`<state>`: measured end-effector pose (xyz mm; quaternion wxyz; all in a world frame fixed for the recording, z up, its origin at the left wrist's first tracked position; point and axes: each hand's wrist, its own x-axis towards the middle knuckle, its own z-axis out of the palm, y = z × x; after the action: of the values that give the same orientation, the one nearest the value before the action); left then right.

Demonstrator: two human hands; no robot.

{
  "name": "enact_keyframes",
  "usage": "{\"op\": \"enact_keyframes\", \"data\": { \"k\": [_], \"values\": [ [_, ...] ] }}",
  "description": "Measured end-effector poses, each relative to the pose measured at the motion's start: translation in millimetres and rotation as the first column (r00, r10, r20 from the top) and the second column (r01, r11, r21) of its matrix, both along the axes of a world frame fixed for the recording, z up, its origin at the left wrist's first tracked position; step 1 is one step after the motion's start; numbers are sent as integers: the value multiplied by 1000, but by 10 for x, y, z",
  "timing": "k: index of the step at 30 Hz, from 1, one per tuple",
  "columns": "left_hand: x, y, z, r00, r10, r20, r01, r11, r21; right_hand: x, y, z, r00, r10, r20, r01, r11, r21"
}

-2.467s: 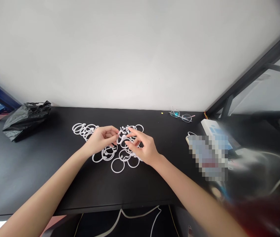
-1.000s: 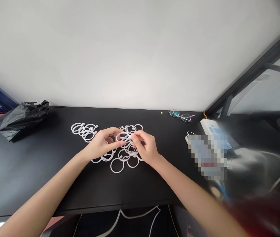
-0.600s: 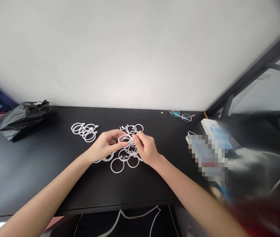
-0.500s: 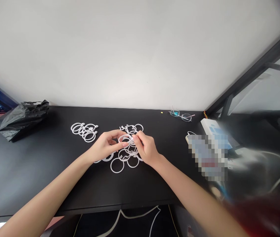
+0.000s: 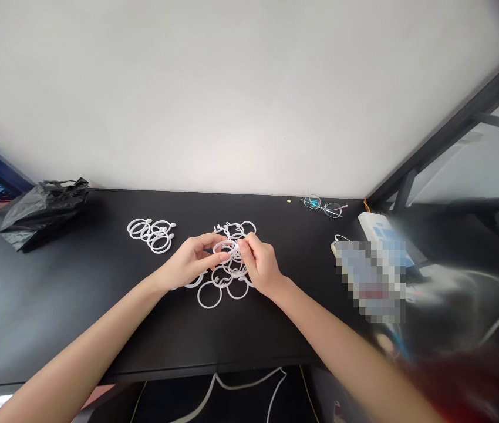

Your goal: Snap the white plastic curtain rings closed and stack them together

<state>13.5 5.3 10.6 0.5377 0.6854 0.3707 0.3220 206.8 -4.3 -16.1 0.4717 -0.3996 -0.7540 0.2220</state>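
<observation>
Both hands meet over a heap of white plastic rings (image 5: pixel 225 281) lying on a black table (image 5: pixel 77 305). My left hand (image 5: pixel 188 261) pinches one white ring (image 5: pixel 225 247) by its left side. My right hand (image 5: pixel 260 264) pinches the same ring from the right with thumb and fingertips. The ring is held just above the heap. A smaller group of white rings (image 5: pixel 151 232) lies apart to the left of my left hand.
A crumpled black plastic bag (image 5: pixel 40 211) sits at the far left. A pair of glasses (image 5: pixel 323 206) lies near the wall at the right. A white power strip (image 5: pixel 381 232) and a blurred object (image 5: pixel 370 282) are at the right. White cables (image 5: pixel 240 385) hang below the table's front edge.
The hands have drawn closer together. The left hand moved right from the heap's left part to the ring held between both hands, and the right hand's fingers have closed on it.
</observation>
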Motion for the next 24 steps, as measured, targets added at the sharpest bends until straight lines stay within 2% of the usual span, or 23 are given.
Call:
{"op": "enact_keyframes", "data": {
  "k": [9, 14, 21, 24],
  "values": [
    [-3, -3, 24, 1000, -10, -29, 10, 1000, 14, -31, -18, -37, 999, -33, 9, 33, 999, 7],
    [38, 9, -3, 1000, -25, 19, 24, 998, 55, -55, -17, -59, 997, -56, -47, 56, 998, -6],
    [44, 17, -9, 1000, -8, 10, 7, 998, 66, -21, 17, 30, 999, -46, 17, 42, 985, 169],
    [31, 16, -14, 1000, 1, 7, -2, 996, 89, -13, 18, 55, 995, -83, 61, 67, 970, 234]
  ]
}}
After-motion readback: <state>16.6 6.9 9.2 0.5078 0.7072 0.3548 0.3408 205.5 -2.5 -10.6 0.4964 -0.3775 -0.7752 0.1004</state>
